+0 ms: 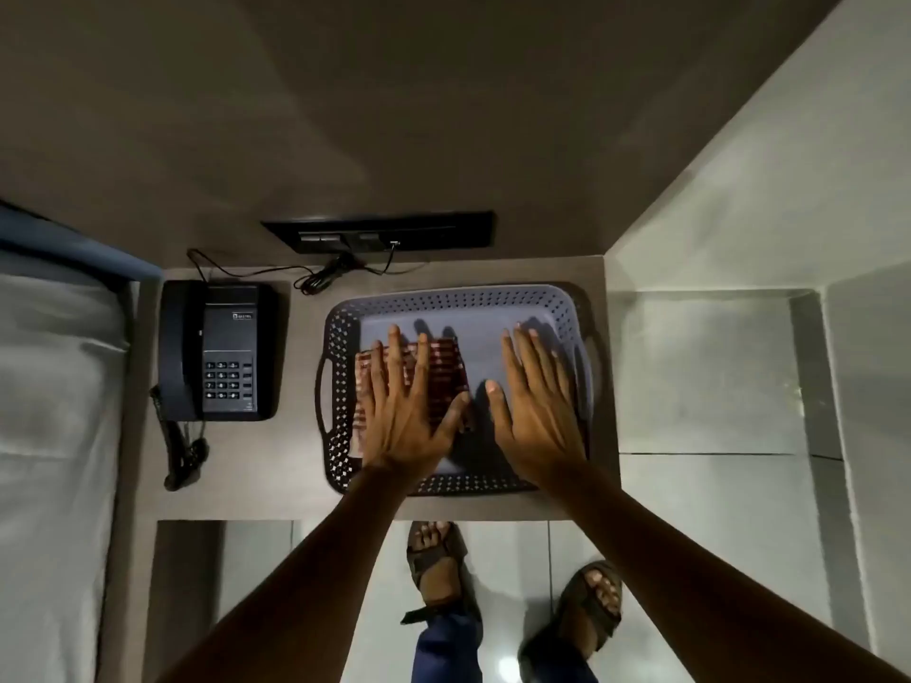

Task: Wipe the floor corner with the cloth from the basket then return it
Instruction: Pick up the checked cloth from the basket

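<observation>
Over the grey basket (458,300) on the wooden surface (296,500), both hands hover flat with fingers spread, gripping nothing: the left hand (404,411) above the folded red patterned cloth (443,382), the right hand (537,406) beside it. Light and limp, the cloth will likely sag, so pinching a folded edge seems best.

A dim wooden bedside table (493,505) stands between a white bed (54,386) and glossy floor tiles (710,377).

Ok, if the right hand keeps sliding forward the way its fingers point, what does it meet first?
Probably the far perforated wall of the basket; the right hand lies flat over bare basket floor, with nothing between. Its height is unclear.
</observation>
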`<state>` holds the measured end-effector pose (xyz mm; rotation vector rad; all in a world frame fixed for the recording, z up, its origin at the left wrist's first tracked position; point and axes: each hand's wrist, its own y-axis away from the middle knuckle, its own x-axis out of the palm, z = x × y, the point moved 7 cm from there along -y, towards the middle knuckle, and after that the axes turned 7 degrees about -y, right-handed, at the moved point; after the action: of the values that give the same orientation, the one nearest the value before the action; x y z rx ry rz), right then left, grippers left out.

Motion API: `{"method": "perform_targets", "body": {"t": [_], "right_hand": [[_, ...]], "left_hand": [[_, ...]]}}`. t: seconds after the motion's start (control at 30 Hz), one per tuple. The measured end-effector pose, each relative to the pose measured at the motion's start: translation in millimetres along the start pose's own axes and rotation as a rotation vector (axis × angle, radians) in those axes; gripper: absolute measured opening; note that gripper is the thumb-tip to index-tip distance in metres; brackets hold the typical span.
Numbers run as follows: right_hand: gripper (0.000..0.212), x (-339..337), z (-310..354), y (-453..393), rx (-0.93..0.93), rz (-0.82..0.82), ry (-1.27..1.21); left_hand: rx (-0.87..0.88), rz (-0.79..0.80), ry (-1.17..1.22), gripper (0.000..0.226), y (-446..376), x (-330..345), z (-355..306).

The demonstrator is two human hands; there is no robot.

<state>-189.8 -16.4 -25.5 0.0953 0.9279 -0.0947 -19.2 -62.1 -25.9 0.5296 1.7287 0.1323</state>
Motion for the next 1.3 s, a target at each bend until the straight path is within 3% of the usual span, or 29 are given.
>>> {"method": "perform_targets", "body": {"t": [0.1, 0.27, 0.63, 0.87, 1.0, 1.07, 1.13, 1.2, 1.3], "right_hand": [[0.066, 28, -20, -12, 0.038, 0.069, 0.159], [0.069, 49, -39, -14, -0.015, 0.064, 0.303], [0.071, 54, -41, -15, 0.0, 0.072, 0.352], [0.07, 42, -30, -16, 0.067, 0.125, 0.213], [0.081, 25, -15, -10, 0.159, 0.197, 0.023], [0.082, 11, -1, -4, 0.175, 0.195, -0.069], [0.079, -11, 12, 3, 0.152, 0.095, -0.094], [0.089, -36, 21, 8, 0.146, 0.035, -0.114], [0.098, -78, 13, 21, 0.218, 0.016, -0.23]], "left_hand": [[-0.026, 0.076, -0.057, 0.107, -9, 25, 10], [-0.03, 0.028, -0.104, 0.11, -9, 52, 14], [0.039, 0.033, -0.064, 0.068, -13, 44, 4], [-0.056, 0.03, 0.092, 0.088, -15, 15, 6], [-0.138, 0.0, 0.234, 0.091, -8, -16, 2], [-0.15, -0.03, 0.313, 0.088, -3, -30, -3], [-0.122, -0.117, 0.341, 0.077, 6, -48, -17], [-0.106, -0.195, 0.402, 0.062, 17, -72, -39], [-0.092, -0.254, 0.548, 0.064, 33, -103, -84]]}}
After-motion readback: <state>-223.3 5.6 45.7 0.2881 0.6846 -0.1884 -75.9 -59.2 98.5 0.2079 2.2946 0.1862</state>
